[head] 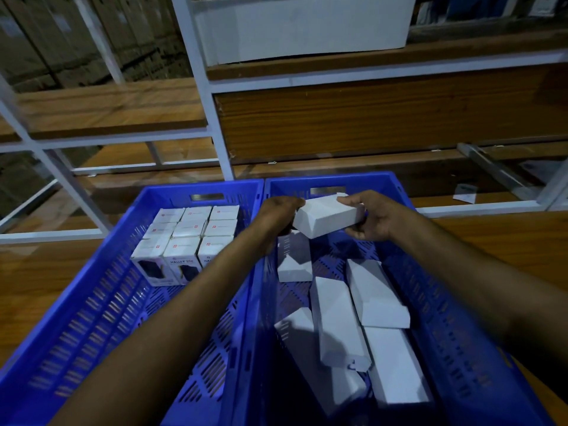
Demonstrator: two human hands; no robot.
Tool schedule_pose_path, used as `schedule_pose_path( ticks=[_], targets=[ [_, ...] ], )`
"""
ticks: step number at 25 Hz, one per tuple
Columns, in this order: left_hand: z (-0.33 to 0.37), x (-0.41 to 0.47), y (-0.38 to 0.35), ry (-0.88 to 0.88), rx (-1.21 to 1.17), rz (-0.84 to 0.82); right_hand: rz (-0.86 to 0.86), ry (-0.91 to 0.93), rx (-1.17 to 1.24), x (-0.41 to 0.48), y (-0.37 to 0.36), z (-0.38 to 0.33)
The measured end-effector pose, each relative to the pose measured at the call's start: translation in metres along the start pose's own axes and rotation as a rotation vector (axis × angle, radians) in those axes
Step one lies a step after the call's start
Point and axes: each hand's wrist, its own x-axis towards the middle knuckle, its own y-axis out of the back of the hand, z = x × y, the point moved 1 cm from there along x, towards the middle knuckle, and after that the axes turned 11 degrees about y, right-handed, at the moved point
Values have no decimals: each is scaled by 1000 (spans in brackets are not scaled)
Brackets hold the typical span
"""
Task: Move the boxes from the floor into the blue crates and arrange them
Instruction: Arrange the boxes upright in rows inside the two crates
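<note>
Both hands were clamped on one white box [327,217], the left hand [281,215] at its left end and the right hand [373,219] at its right end, holding it tilted above the far part of the right blue crate [479,348]. Nearer than the hands, loose white boxes [338,321] lay at odd angles on that crate's floor, some touching or overlapping. To the left of the hands, the left blue crate [101,290] held printed boxes [190,238] standing upright in tidy rows at its far end. Beyond the hands stood a white shelf frame [212,103] with wooden boards. If the held box were set down tilted, it would likely lodge crookedly on the small box just below it; the loose ones could also slide and spoil any row.
</note>
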Motion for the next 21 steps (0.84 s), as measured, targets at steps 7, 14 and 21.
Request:
schedule_pose_path(
  ticks=[7, 14, 21],
  targets=[
    [-6, 11, 2, -73, -34, -35, 100, -34, 166, 2, 13, 13],
    [-18, 27, 5, -452, 527, 202, 83, -98, 188, -9, 7, 16],
    [-21, 38, -5, -438, 891, 242, -3, -155, 256, -22, -39, 45]
  ],
)
